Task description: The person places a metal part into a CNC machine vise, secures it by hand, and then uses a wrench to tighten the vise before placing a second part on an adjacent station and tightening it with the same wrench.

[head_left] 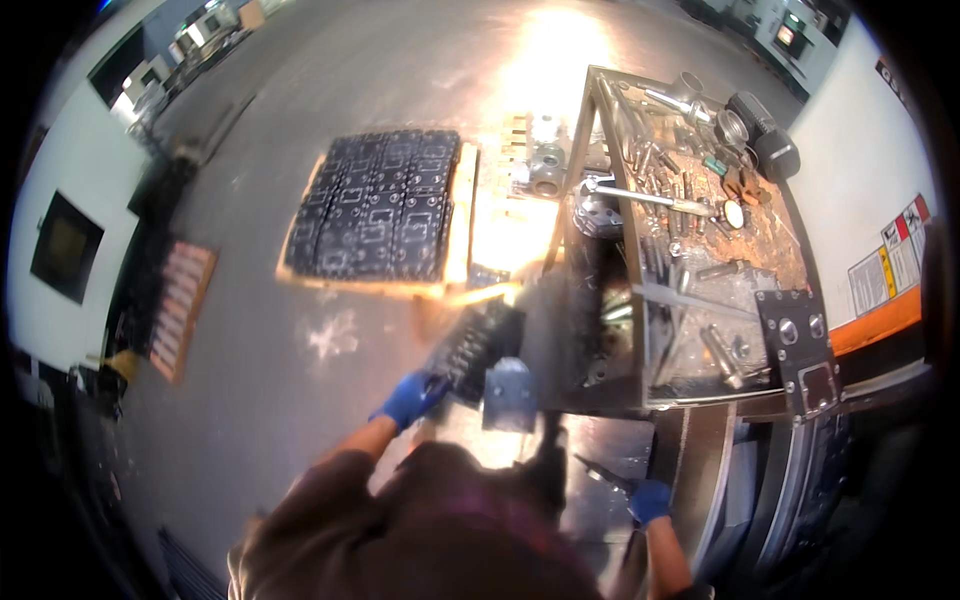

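My left hand (408, 400), in a blue glove, has its fingers closed at the near left edge of a dark metal plate (480, 345) with rows of bumps or holes; motion blurs the plate. Just right of it stands a grey block-like metal part (510, 395). Low on the right, my right hand (650, 501), also gloved in blue, is wrapped round a slim dark tool (606, 473) with a narrow tip that points up and left. Beneath that tool lies a flat grey metal surface (618, 445). What kind of tool it is cannot be made out.
Stacked black machined plates (385, 205) cover a wooden pallet (468, 200) on the floor ahead. A metal workbench (725, 270) to the right carries many hand tools and fittings. A dark holed plate (800, 350) leans at its near right corner, beside a white machine (870, 180).
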The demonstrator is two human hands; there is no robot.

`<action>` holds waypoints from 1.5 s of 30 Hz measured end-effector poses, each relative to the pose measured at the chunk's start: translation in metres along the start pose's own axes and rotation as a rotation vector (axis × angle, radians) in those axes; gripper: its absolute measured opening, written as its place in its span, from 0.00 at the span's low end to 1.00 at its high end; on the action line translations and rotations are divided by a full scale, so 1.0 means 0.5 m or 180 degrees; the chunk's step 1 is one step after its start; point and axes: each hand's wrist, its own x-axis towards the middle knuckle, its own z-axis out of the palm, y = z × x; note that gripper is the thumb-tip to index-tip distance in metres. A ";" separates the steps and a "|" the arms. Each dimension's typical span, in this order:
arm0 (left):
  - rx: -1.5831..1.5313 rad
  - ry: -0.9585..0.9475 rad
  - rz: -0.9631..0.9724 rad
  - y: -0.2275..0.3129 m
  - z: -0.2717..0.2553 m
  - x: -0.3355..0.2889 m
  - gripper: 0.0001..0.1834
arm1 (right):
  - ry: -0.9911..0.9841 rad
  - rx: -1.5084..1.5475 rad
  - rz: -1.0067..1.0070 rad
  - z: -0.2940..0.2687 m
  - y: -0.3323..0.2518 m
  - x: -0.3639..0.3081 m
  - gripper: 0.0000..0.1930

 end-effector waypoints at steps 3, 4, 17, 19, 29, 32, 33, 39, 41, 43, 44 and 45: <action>-0.0800 -0.0044 -0.0422 -0.326 0.007 0.061 0.15 | -0.0406 0.0019 -0.0145 -0.116 -0.159 0.058 0.10; -0.1391 -0.0136 -0.0550 -0.424 0.010 0.084 0.15 | -0.0290 0.0034 -0.0205 -0.124 -0.212 0.078 0.10; -0.2500 0.0244 -0.3364 -1.018 -0.157 -0.244 0.23 | -0.1127 0.3734 0.1409 0.120 -0.805 0.597 0.12; -0.2786 0.0288 -0.3438 -1.078 -0.142 -0.254 0.25 | -0.0396 0.5036 0.1672 0.404 -0.868 0.686 0.15; -0.2354 -0.0097 -0.3703 -1.118 -0.012 -0.248 0.22 | -0.0301 0.2856 0.1476 0.418 -1.162 0.957 0.23; -0.2166 -0.0145 -0.3771 -1.139 0.010 -0.217 0.22 | -0.0285 0.1707 0.0944 0.486 -1.141 1.005 0.22; -0.2130 -0.0106 -0.3769 -1.143 0.019 -0.212 0.22 | -0.0424 0.2320 0.1053 0.493 -1.134 1.013 0.21; -0.1913 -0.0185 -0.3776 -1.145 0.044 -0.169 0.21 | -0.0464 0.6440 0.3329 0.528 -1.044 0.845 0.15; -0.1850 -0.0232 -0.3772 -1.140 0.047 -0.161 0.20 | 0.0713 0.5880 0.4041 0.584 -0.985 0.775 0.17; -0.1786 -0.0276 -0.3761 -1.135 0.052 -0.153 0.20 | 0.1991 0.4687 0.4537 0.679 -0.932 0.716 0.24; -0.1760 -0.0267 -0.3765 -1.133 0.056 -0.158 0.20 | 0.2149 0.4167 0.4650 0.703 -0.901 0.701 0.23; -0.1734 -0.0281 -0.3764 -1.132 0.060 -0.158 0.20 | 0.1889 0.4185 0.4625 0.727 -0.873 0.689 0.23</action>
